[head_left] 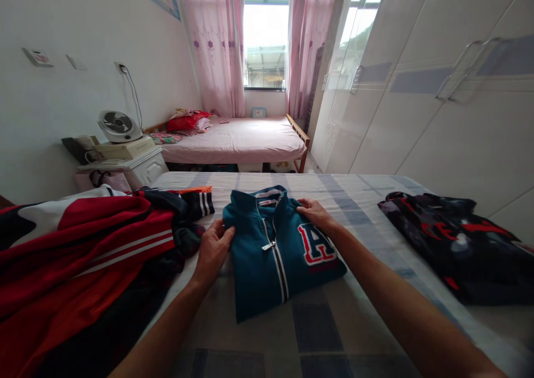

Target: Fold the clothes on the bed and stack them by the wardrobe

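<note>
A teal zip-up jacket lies folded on the bed in front of me, collar at the far end. It has a white-edged zipper and a letter A patch on its right side. My left hand pinches the jacket's left edge just below the collar. At the opposite shoulder, my right hand grips the upper right edge, its forearm passing beside the patch. The fingertips of both hands are partly hidden by the cloth.
A loose heap of red, black and orange clothes lies left. A folded dark garment rests right on the checked bedsheet. Beyond stand a pink-sheeted bed, a fan on a cabinet, and a white wardrobe.
</note>
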Action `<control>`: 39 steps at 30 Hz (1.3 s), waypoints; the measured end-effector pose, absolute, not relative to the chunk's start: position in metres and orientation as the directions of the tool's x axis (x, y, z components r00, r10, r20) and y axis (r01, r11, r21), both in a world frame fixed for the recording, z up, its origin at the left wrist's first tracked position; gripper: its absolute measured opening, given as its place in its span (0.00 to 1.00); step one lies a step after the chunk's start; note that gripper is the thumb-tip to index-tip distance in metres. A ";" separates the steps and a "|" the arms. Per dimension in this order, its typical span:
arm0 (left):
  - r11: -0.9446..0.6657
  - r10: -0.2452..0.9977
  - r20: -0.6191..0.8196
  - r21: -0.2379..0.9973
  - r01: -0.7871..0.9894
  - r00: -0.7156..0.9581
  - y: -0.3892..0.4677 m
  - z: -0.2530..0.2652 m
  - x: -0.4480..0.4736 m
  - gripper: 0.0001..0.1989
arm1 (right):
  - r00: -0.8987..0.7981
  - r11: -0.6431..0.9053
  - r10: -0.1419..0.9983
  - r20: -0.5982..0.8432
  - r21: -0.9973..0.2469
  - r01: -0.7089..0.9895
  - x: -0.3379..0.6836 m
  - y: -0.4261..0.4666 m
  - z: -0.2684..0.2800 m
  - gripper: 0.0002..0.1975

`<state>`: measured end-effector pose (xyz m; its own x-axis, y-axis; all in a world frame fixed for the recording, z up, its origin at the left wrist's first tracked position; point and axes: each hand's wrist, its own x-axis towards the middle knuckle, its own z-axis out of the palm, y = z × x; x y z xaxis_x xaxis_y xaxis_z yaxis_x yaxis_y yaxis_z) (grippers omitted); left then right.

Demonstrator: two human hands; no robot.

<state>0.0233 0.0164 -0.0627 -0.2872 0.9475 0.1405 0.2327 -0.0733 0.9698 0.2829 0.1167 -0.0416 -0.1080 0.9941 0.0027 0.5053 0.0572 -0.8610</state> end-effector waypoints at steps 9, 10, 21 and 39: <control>-0.314 0.903 0.426 0.587 0.746 0.045 0.034 -0.020 0.035 0.15 | -0.205 0.371 0.913 0.352 -0.511 0.775 0.286 0.071 -0.043 0.22; -0.320 0.915 0.393 0.580 0.749 0.086 0.042 -0.015 0.043 0.15 | -0.228 0.371 0.918 0.325 -0.500 0.782 0.284 0.066 -0.049 0.23; -0.152 0.986 0.163 0.764 0.627 0.040 0.096 -0.012 0.095 0.15 | -0.261 0.370 0.924 0.281 -0.471 0.801 0.279 0.056 -0.071 0.24; -0.467 0.867 0.367 0.360 0.808 0.338 0.044 -0.047 0.056 0.22 | -0.392 0.379 0.918 0.054 -0.406 0.832 0.263 0.097 -0.046 0.27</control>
<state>0.0561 0.0441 -0.0472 0.3376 0.8668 0.3670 0.8076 -0.4671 0.3601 0.2632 0.0966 -0.0455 -0.3917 0.9185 0.0545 0.8319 0.3788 -0.4055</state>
